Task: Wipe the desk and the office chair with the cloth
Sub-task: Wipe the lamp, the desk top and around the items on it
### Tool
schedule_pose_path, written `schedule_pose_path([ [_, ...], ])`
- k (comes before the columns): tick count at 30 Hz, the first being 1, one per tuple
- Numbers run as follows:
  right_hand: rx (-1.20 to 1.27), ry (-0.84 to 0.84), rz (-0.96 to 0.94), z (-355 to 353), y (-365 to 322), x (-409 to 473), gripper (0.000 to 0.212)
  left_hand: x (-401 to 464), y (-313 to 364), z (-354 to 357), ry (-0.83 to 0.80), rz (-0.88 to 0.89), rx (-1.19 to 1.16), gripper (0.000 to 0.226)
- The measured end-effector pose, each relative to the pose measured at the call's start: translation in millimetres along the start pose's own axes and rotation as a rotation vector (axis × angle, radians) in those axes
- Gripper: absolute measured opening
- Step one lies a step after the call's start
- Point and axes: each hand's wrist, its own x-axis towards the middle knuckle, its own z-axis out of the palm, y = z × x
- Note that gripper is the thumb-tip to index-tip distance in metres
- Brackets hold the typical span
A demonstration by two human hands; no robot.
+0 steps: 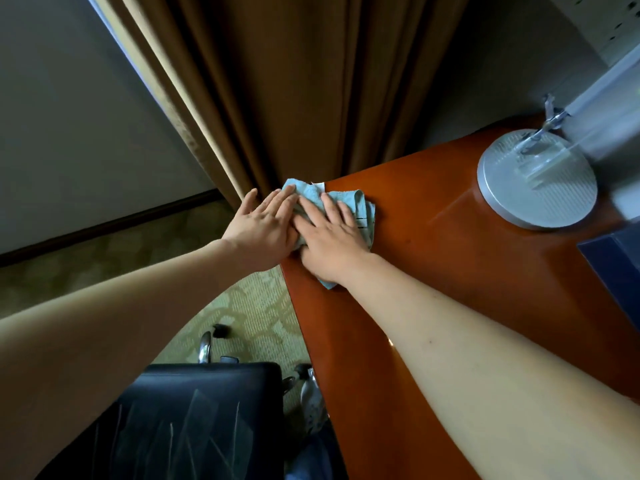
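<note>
A light blue cloth lies bunched at the far left corner of the glossy reddish-brown desk. My right hand presses flat on top of it, fingers spread. My left hand lies beside it at the desk's corner, its fingertips on the cloth's left part and its palm past the edge. The black office chair shows at the bottom left, below my left forearm, with a chrome arm and a caster visible.
A round silver lamp base stands at the desk's far right. A dark blue item lies at the right edge. Brown curtains hang right behind the desk corner. Patterned carpet lies between chair and desk.
</note>
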Motion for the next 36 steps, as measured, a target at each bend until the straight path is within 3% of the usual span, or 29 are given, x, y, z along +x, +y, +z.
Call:
schedule_pose_path([
  [9,0.002,-0.046,-0.115,15.9,-1.9,-57.3,0.063,-60.9,46.2,16.7,-0.04,-0.128,-0.077,0.066],
  [17,0.005,-0.045,-0.097,44.1,8.6,-147.1,0.064,-116.8,107.5,35.0,-0.095,-0.052,-0.064,0.067],
  [22,0.017,-0.044,-0.074,62.8,7.9,-206.7,0.062,-154.3,142.7,50.6,-0.118,0.002,-0.054,0.085],
  [26,0.013,-0.023,-0.042,76.8,6.2,-243.2,0.064,-178.0,161.6,62.9,-0.08,0.05,-0.097,0.08],
  [36,-0.015,0.08,0.065,85.2,-2.0,-212.0,0.067,-146.2,131.2,66.0,0.041,0.132,-0.138,0.067],
])
